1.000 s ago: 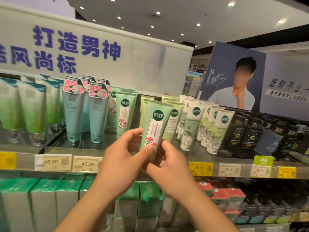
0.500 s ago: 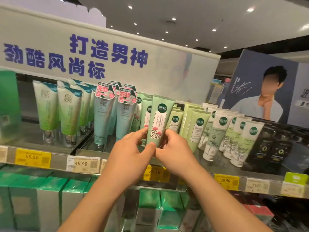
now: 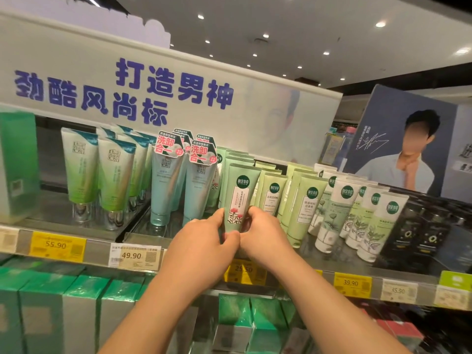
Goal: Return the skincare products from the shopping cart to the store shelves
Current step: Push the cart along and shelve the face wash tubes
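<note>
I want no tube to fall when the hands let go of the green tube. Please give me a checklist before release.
1. Left hand grips the green flower tube: ok.
2. Right hand grips it also: ok.
3. Tube upright, label to the front: ok.
4. Matching tubes stand behind it: ok.
5. Cap stands flat on the shelf: cannot tell, hands hide it.
6. Price tag matches the tube: cannot tell, partly hidden.

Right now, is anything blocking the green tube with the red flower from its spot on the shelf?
Nothing visible. Both hands, left hand and right hand, hold the green tube upright at the front of its matching row.
</note>
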Motion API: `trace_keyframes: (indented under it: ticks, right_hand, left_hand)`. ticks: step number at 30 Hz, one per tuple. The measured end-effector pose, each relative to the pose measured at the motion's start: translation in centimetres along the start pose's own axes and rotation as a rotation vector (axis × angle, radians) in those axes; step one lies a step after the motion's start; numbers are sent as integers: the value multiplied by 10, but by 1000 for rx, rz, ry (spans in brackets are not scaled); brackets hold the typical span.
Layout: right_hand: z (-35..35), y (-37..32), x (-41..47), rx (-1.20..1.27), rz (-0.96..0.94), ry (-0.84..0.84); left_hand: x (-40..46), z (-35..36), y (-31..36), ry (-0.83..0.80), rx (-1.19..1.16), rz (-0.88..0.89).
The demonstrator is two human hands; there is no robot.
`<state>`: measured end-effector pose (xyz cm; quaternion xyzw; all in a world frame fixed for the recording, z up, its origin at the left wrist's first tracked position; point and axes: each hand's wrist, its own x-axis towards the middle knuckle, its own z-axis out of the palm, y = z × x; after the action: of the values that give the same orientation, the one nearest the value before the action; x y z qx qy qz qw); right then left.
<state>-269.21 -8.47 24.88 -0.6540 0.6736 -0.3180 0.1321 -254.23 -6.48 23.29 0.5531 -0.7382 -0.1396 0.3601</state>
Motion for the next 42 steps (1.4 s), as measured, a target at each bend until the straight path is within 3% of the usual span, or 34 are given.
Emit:
trace_keyframes:
  ticks: [11,18,22,26,32,42]
  right_hand:
    - [2,-6,-2,-17,21,22]
    - [-4,-5,-3,22,52,6]
    - [-12,3,-16,75,28,93]
    - [-15,18,-39,284,-71,276]
    - [-22,41,-82,587,-120,392]
    - [-56,128,-161,717,82,635]
  left_hand:
    - [1,-8,3,-60,15,-24]
    - [-5,-15,2,37,-124,-28]
    - [-14,-19,-2,115,-242,-7]
    - [-26,-17,-2,165,-455,58]
    - [-38,12,12,-125,-897,129]
    - [-61,101,72,-451,-967,245]
